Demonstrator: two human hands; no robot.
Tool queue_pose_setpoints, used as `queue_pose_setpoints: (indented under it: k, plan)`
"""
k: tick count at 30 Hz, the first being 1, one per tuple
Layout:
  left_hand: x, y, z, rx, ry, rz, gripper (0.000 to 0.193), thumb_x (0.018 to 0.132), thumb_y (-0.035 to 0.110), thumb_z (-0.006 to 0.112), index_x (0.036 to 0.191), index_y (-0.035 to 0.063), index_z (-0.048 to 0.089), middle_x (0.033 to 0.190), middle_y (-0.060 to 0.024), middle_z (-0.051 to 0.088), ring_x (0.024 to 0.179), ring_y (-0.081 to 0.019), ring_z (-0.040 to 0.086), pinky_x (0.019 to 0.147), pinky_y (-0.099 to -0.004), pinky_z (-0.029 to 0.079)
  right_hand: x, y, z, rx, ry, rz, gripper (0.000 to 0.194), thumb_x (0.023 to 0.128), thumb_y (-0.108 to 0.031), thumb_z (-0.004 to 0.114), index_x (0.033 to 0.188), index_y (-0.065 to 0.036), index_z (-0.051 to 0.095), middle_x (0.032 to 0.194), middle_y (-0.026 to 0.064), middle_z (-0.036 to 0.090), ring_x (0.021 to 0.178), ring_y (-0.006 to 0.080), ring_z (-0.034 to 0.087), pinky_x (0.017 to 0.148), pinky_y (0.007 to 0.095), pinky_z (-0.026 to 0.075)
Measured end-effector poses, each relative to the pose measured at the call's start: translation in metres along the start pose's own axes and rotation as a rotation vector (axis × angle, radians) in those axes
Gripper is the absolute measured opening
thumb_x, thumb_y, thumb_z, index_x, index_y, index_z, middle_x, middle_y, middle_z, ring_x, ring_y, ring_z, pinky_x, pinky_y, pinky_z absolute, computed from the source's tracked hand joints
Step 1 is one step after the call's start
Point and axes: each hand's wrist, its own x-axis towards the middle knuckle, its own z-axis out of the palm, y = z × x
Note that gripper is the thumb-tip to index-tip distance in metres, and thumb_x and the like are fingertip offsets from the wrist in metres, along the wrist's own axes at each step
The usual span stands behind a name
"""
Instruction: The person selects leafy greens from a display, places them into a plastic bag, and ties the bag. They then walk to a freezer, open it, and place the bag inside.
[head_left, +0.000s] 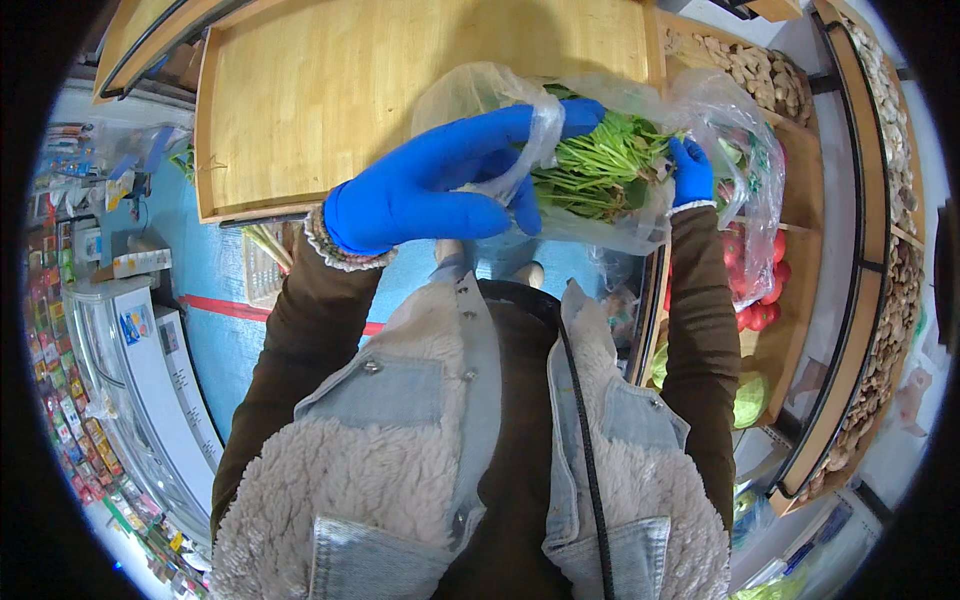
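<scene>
Both of my hands wear blue gloves. My left hand (450, 169) has the rim of a clear plastic bag (592, 232) looped over its long fingers, with a fold of plastic running between thumb and fingertips. A bunch of leafy greens (600, 161) with thin green stems lies in the bag's mouth; its leaves are partly hidden by the plastic and my left fingers. At the stem ends on the right, my right hand (691, 169) has its fingers curled in against the bunch. Beneath the greens, part of the bag hangs past the edge of the wooden display tray (315, 97).
To the right, a wooden bin holds tomatoes (765, 311) partly under clear plastic (754, 142), with cabbages (752, 397) nearer me. Ginger (757, 71) fills the far bin. A raised shelf edge (847, 300) curves along the right. A plastic crate (262, 274) stands on the blue floor.
</scene>
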Motion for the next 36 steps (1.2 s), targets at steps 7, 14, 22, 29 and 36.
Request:
queue_pose_setpoints:
  k: [7,14,22,29,36]
  plan:
    - [0.002,0.002,0.000,-0.077,0.060,0.021,0.067,0.079,0.021,0.059,0.135,0.0044,0.025,0.138,-0.0137,0.027,0.090,-0.0188,0.054,0.081,-0.0312,0.044,-0.028,-0.099,-0.034,0.029,-0.034,-0.201,0.021,0.086,-0.017,0.053,0.102,-0.003,0.056,0.098,0.0065,0.058,0.087,0.0153,0.055,0.074,0.0256,0.044]
    - [0.004,0.004,-0.002,-0.038,0.034,0.038,0.065,0.081,0.020,0.056,0.136,0.0060,0.023,0.138,-0.0103,0.027,0.093,-0.0175,0.053,0.082,-0.0296,0.043,-0.024,-0.120,-0.046,0.870,-0.204,0.146,0.029,0.089,-0.019,0.047,0.112,-0.001,0.050,0.108,0.0117,0.056,0.093,0.0198,0.056,0.078,0.0298,0.046]
    - [0.002,0.003,-0.008,-0.068,0.011,0.068,0.062,0.084,0.015,0.054,0.136,0.0068,0.022,0.139,-0.0058,0.027,0.096,-0.0167,0.050,0.086,-0.0297,0.041,-0.039,-0.163,-0.032,0.622,-0.358,-0.001,0.032,0.090,-0.023,0.044,0.115,-0.002,0.048,0.110,0.0103,0.056,0.098,0.0192,0.054,0.079,0.0293,0.045]
    - [0.001,0.003,-0.007,-0.091,0.011,0.075,0.064,0.083,0.014,0.053,0.137,0.0059,0.020,0.138,-0.0065,0.026,0.093,-0.0166,0.051,0.086,-0.0290,0.040,-0.055,-0.206,-0.007,0.543,-0.258,-0.055,0.033,0.090,-0.026,0.045,0.115,-0.004,0.048,0.111,0.0096,0.055,0.099,0.0191,0.054,0.082,0.0304,0.044]
    - [0.004,0.007,-0.003,-0.010,0.121,0.053,0.077,0.077,0.018,0.058,0.138,0.0054,0.013,0.139,-0.0097,0.023,0.090,-0.0177,0.053,0.079,-0.0289,0.043,-0.071,-0.186,0.072,0.547,-0.649,-0.104,0.040,0.087,-0.019,0.046,0.121,0.001,0.041,0.121,0.0168,0.047,0.111,0.0263,0.047,0.096,0.0401,0.036]
